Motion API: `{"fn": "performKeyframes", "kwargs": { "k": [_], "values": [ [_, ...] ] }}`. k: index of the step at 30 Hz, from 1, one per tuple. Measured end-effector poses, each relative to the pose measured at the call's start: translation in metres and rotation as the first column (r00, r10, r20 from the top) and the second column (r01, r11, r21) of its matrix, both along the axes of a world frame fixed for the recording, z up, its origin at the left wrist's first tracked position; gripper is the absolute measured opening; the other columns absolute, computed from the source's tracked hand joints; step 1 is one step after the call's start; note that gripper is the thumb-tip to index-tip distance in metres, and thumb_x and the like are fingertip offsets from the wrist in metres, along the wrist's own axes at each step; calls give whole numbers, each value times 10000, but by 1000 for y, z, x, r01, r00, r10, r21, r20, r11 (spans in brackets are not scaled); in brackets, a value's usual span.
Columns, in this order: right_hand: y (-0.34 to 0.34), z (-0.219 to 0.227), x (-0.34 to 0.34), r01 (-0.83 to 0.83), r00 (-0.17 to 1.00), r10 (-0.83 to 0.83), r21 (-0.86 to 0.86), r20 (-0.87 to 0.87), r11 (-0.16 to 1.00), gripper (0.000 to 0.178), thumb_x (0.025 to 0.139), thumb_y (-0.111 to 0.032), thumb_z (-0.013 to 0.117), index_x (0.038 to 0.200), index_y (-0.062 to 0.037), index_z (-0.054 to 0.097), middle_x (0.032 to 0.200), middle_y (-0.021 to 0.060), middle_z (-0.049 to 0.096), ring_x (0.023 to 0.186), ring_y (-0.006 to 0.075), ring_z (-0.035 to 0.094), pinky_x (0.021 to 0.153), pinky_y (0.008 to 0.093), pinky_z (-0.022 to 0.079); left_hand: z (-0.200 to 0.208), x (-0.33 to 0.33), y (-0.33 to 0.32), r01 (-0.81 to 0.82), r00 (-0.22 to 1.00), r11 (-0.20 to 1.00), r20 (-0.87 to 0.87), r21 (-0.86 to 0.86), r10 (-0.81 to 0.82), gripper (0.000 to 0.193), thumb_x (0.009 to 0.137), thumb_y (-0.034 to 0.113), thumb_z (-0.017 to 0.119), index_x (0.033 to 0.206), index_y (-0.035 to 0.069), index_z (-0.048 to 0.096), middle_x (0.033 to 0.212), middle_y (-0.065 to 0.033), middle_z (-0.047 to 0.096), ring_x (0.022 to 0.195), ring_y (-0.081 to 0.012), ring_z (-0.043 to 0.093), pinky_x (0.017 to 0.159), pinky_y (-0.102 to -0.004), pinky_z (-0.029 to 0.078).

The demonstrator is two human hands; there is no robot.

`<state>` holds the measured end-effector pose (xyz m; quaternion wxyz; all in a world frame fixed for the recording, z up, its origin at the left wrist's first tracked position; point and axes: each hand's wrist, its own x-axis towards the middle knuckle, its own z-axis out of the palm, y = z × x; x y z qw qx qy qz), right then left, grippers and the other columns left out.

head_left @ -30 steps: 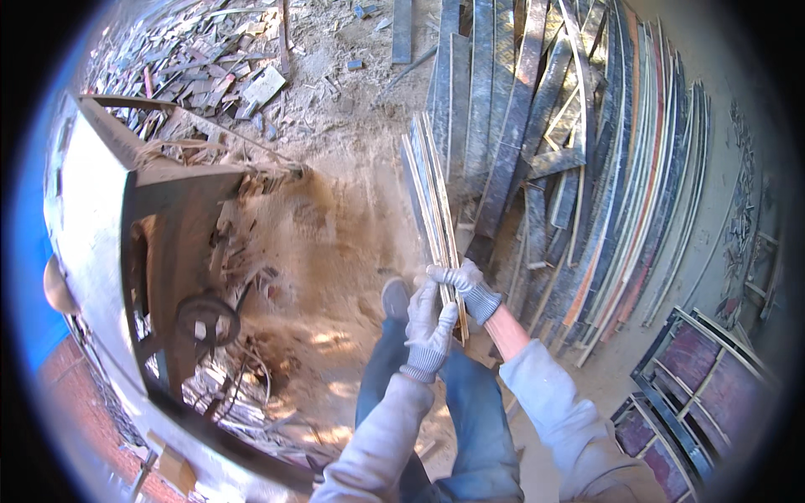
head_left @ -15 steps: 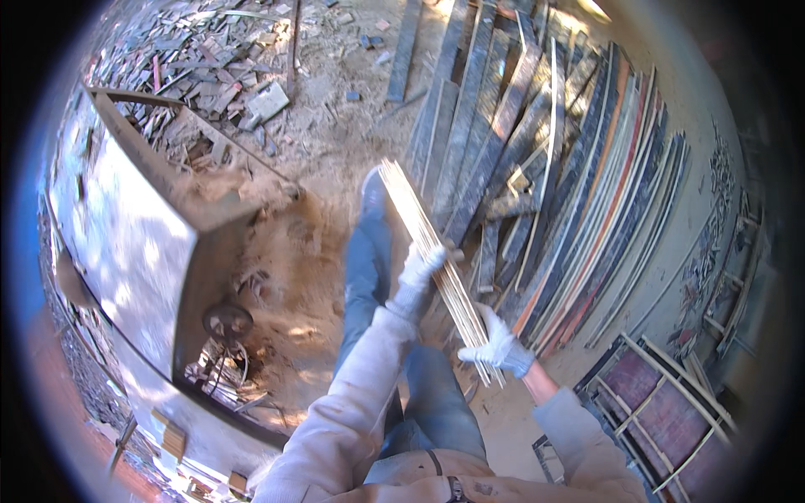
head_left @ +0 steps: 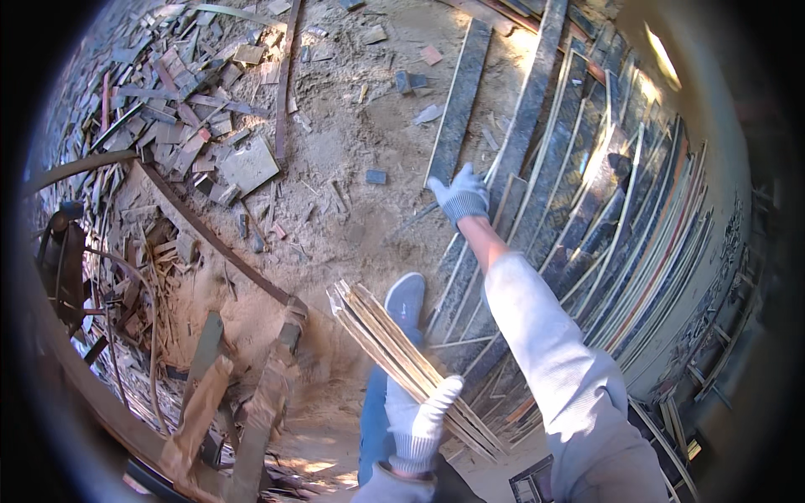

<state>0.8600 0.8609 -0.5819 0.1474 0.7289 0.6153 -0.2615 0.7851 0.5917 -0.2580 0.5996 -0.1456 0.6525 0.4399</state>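
Observation:
My left hand [head_left: 429, 417], in a pale knit glove, is closed around a bundle of thin wooden strips [head_left: 381, 331] that slants across my front. The strips' far ends fan apart slightly. My right arm reaches forward, and the gloved right hand [head_left: 464, 197] is over the near end of a dark plank [head_left: 460, 101] lying on the ground. Its fingers are spread, with nothing seen in them; whether they touch the plank I cannot tell. Several long dark boards [head_left: 524, 109] lie just right of that hand.
Stacked long strips [head_left: 662, 268] fill the right side. Scattered wood offcuts [head_left: 168, 109] cover the far left ground. A metal-edged frame [head_left: 222, 243] with upright wooden pieces [head_left: 260, 411] stands at my near left. My shoe [head_left: 405, 302] is on sandy ground.
My right hand has let go of the strip bundle and stretched forward to the dark plank. The left hand keeps the bundle, now lower and nearer me. The view has shifted forward.

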Motion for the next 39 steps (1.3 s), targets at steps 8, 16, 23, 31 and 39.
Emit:
{"fn": "performKeyframes", "kwargs": {
  "k": [8,16,23,31,39],
  "values": [
    [26,-14,-27,239,908,-238,-40,-345,970,768,802,-398,886,1376,20,594,1171,195,716,1060,264,741,912,441,623,-16,-37,32,81,970,997,-226,-18,-83,796,845,112,939,1479,-19,476,1371,-156,622,1279,-281,619,1101,-425,516],
    [-94,308,83,27,-32,-889,-890,-457,456,479,954,-340,722,1249,35,687,973,130,742,853,293,751,750,447,641,-28,-2,-13,-21,990,995,-136,100,35,796,778,126,991,1421,19,535,1301,-107,660,1182,-207,657,1026,-367,559],
    [-251,563,150,-50,106,-732,-739,-673,672,719,847,-368,829,1392,47,611,1158,91,719,1019,186,722,929,341,607,125,14,-116,96,981,794,-192,600,26,827,787,112,979,1484,23,543,1384,-120,640,1246,-227,633,1092,-367,526],
    [-520,754,232,-214,238,-55,-108,-970,971,845,859,-540,820,1441,30,597,1296,105,699,1155,197,673,1024,349,545,329,71,-330,109,990,650,-138,752,-7,665,775,1,923,1365,-38,617,1229,-125,704,1090,-248,704,950,-393,608],
    [-681,828,274,-321,368,-99,-227,-924,920,1020,658,-370,1002,1483,12,539,1348,98,641,1275,224,596,1142,379,451,450,81,-492,114,988,616,-152,779,9,788,695,160,1023,1360,41,617,1240,-75,718,1130,-226,695,969,-408,599]
  ]
}}
